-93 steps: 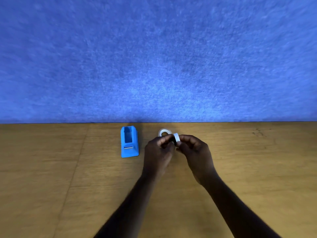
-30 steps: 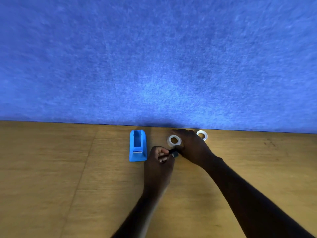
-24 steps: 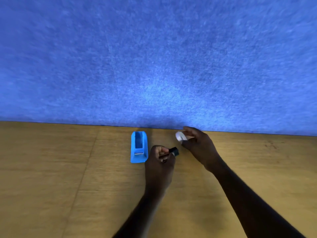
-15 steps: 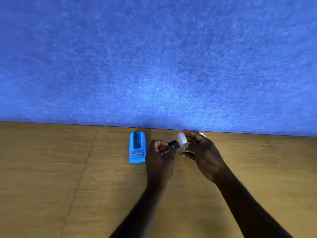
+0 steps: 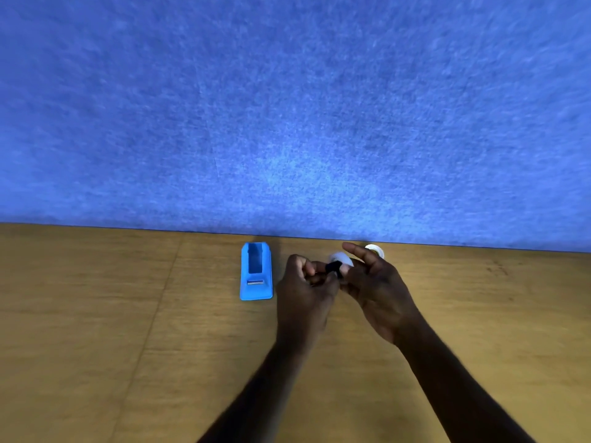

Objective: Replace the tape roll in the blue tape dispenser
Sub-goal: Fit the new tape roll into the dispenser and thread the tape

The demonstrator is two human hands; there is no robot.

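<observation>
Head view shows two bare forearms reaching up from the near edge of the wooden worktop [image 5: 96,346]; the left hand [image 5: 305,294] is curled into a loose fist, pinching a small black spindle [image 5: 333,268] at its fingertips; the right hand [image 5: 377,289] grasps a white tape roll [image 5: 340,259] between thumb and fingers, forefinger extended, the roll blurred and touching the spindle's end; just left of the hands the blue tape dispenser [image 5: 256,272] lies with its roll bay vacant, its far end near the worktop's back edge; a second white roll [image 5: 374,250] lies flat at that back edge, beyond the right hand, against the blue felt wall [image 5: 287,107].
</observation>
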